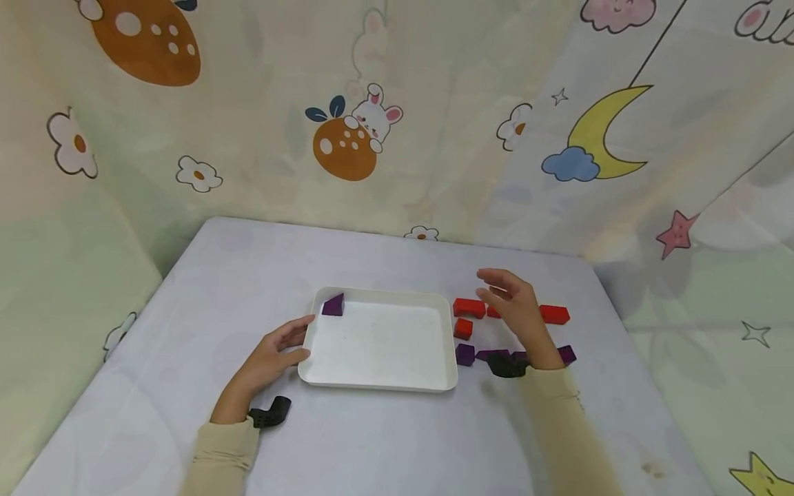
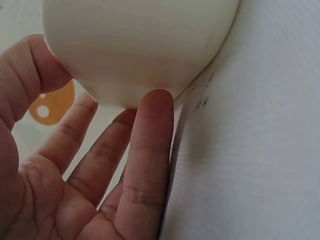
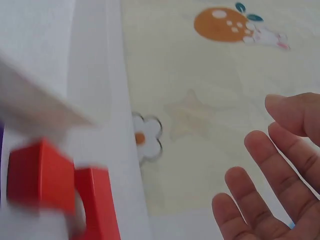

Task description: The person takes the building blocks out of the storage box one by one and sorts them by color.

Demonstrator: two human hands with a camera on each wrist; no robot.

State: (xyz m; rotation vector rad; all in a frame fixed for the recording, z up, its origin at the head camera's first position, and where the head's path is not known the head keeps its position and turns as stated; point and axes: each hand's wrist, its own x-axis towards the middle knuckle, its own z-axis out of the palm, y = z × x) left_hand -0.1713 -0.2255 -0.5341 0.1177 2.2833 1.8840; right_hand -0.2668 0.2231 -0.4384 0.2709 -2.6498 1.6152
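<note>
A white rectangular tray (image 1: pixel 380 342) lies on the table, with one purple block (image 1: pixel 333 305) with a slanted side in its far left corner. My left hand (image 1: pixel 271 357) is at the tray's left side; in the left wrist view its fairly straight fingers touch the outer wall. Raised over the red blocks to the right of the tray is my right hand (image 1: pixel 513 303), fingers apart and nothing held. Below it are a red arched block (image 1: pixel 469 308), a small red block (image 1: pixel 463 328) and a longer red block (image 1: pixel 554 315); another is partly hidden by the hand.
A row of purple blocks (image 1: pixel 465 355) lies nearer me, right of the tray, partly covered by my right wrist and its black strap device (image 1: pixel 507 366). A patterned cloth (image 1: pixel 260 138) hangs behind the white table (image 1: pixel 347 441).
</note>
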